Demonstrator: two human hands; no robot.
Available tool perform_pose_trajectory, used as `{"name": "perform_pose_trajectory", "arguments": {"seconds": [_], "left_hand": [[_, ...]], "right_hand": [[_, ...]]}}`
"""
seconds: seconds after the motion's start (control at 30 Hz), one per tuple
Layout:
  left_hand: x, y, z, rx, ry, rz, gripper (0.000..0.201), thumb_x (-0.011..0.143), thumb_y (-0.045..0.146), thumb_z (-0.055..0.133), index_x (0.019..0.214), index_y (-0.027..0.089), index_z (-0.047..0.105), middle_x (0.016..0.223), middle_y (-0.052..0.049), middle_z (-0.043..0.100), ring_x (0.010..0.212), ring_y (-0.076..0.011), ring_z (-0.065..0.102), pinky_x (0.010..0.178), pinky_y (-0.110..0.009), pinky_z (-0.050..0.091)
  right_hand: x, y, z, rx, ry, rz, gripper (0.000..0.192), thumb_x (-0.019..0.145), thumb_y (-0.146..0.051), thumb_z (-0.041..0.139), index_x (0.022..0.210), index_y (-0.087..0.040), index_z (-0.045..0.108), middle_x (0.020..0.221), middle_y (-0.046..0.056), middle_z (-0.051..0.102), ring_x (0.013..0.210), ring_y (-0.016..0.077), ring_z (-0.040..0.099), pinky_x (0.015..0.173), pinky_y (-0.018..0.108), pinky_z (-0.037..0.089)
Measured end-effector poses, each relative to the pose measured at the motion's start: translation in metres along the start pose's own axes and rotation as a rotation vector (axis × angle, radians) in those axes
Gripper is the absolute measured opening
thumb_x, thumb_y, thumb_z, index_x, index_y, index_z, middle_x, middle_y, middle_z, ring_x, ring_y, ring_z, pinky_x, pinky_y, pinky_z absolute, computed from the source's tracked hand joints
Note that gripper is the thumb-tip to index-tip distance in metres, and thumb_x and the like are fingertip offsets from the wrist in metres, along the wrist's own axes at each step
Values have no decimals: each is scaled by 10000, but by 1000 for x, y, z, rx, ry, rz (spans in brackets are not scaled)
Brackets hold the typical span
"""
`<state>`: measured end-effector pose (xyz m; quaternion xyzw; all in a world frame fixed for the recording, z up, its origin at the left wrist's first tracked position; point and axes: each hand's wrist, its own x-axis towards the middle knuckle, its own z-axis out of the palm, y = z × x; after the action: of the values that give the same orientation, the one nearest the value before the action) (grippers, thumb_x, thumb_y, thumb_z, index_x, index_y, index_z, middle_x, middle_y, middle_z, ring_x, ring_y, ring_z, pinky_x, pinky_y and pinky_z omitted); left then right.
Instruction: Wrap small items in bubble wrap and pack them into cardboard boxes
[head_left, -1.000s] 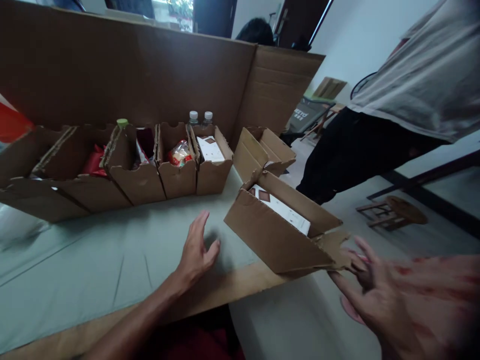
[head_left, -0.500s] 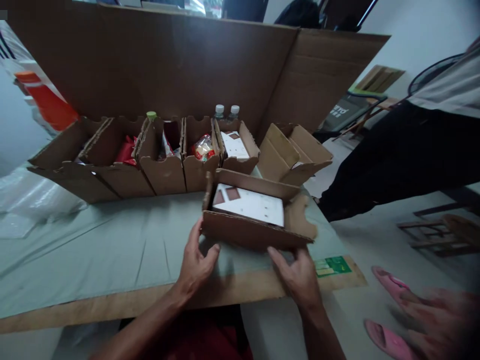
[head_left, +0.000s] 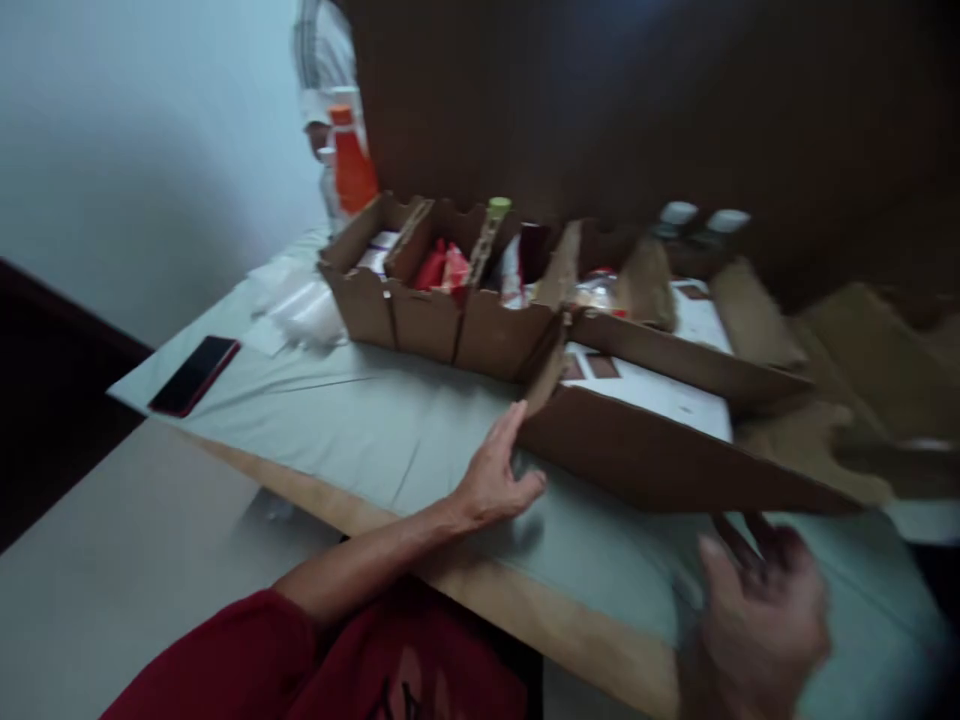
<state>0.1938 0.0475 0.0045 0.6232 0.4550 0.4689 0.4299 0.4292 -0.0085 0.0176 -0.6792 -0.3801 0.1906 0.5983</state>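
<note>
An open cardboard box point(head_left: 660, 460) lies on the grey-covered table point(head_left: 360, 430) in front of me, with a white card bearing brown squares point(head_left: 652, 385) inside. My left hand point(head_left: 495, 475) rests at the box's left corner, fingertips touching its flap, fingers apart. Blurred, my right hand point(head_left: 761, 610) hovers just below the box's front wall with fingers spread, holding nothing.
A row of small cardboard boxes point(head_left: 450, 290) with red packets and bottles stands behind, in front of a tall cardboard wall point(head_left: 637, 110). A dark phone point(head_left: 195, 373) lies near the table's left edge. Clear plastic bags point(head_left: 296, 305) and an orange-capped bottle point(head_left: 351, 165) sit at the back left.
My view has swung left and the picture is blurred. The box now sits to the right of centre. My right hand has come off its front edge; my left hand stays at its left corner.
</note>
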Motion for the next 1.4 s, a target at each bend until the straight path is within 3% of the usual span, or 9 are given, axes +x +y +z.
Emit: {"name": "perform_pose_trajectory", "arguments": {"seconds": [0.1, 0.27, 0.57, 0.67, 0.77, 0.93, 1.03, 1.2, 1.4], "left_hand": [[-18, -10, -31, 123, -3, 25, 763, 767, 226, 669, 1507, 212, 485, 1556, -150, 520, 1443, -342, 478, 1206, -559, 402], [-61, -30, -99, 274, 136, 58, 421, 806, 158, 648, 1219, 199, 711, 1357, -157, 676, 1344, -333, 570, 1142, -563, 468], [-90, -47, -136, 283, 388, 148, 390, 815, 47, 570, 1120, 237, 719, 1251, -132, 714, 1315, -329, 586, 1079, -552, 508], [-91, -48, -132, 293, 424, 176, 355, 822, 56, 566, 1085, 236, 721, 1208, -138, 722, 1288, -342, 601, 1037, -557, 530], [-91, -51, -131, 277, 447, 186, 364, 814, 54, 567, 1088, 238, 721, 1170, -135, 727, 1251, -338, 620, 1028, -565, 534], [-97, -53, -140, 31, 517, -15, 363, 831, 129, 613, 1160, 249, 710, 1325, -136, 682, 1274, -322, 623, 1094, -554, 496], [-101, -50, -151, -300, 520, -153, 539, 845, 279, 694, 1372, 241, 590, 1451, -157, 605, 1361, -333, 567, 1150, -548, 446], [-95, -25, -155, -814, 342, -256, 977, 720, 661, 778, 1530, 262, 403, 1540, -179, 518, 1410, -371, 519, 1080, -503, 510], [-79, -2, -113, -778, 173, -485, 726, 704, 535, 852, 1291, 173, 626, 1214, -144, 745, 1128, -302, 705, 963, -406, 558]], "right_hand": [[-39, 1, 5, -101, -18, 106, 623, 827, -493, 740, 1372, -213, 629, 1367, 169, 667, 1244, 351, 651, 1119, 594, 442], [-71, -14, 59, -269, -584, -239, 295, 940, -443, 623, 1065, -223, 774, 1115, 98, 787, 1049, 290, 735, 1004, 466, 551], [-96, -148, 315, -339, -1100, -1182, 344, 930, -123, 548, 1210, -224, 718, 1472, 146, 601, 1338, 329, 538, 1039, 509, 501], [-119, -181, 400, -518, -1185, -1323, 309, 925, -93, 533, 1140, -179, 738, 1629, 164, 416, 1491, 372, 349, 1051, 547, 447], [-128, -199, 443, -603, -1232, -1305, 309, 928, -38, 473, 1062, -108, 742, 1447, 232, 592, 1416, 358, 451, 1041, 520, 441], [-110, -205, 376, -291, -1031, -1140, 362, 1014, -208, 478, 1339, -142, 624, 1437, 157, 621, 1372, 282, 522, 1105, 443, 427], [-93, -183, 292, 140, -839, -671, 325, 996, -371, 573, 1276, -227, 655, 1280, 86, 703, 1110, 239, 674, 956, 387, 529], [-102, -96, 183, 251, -708, 14, 277, 867, -476, 717, 964, -216, 706, 755, 14, 699, 700, 186, 640, 702, 326, 532], [-113, -46, 118, 321, -715, 334, 413, 821, -549, 708, 1053, -208, 729, 1216, 132, 744, 985, 271, 710, 813, 387, 579]]}}
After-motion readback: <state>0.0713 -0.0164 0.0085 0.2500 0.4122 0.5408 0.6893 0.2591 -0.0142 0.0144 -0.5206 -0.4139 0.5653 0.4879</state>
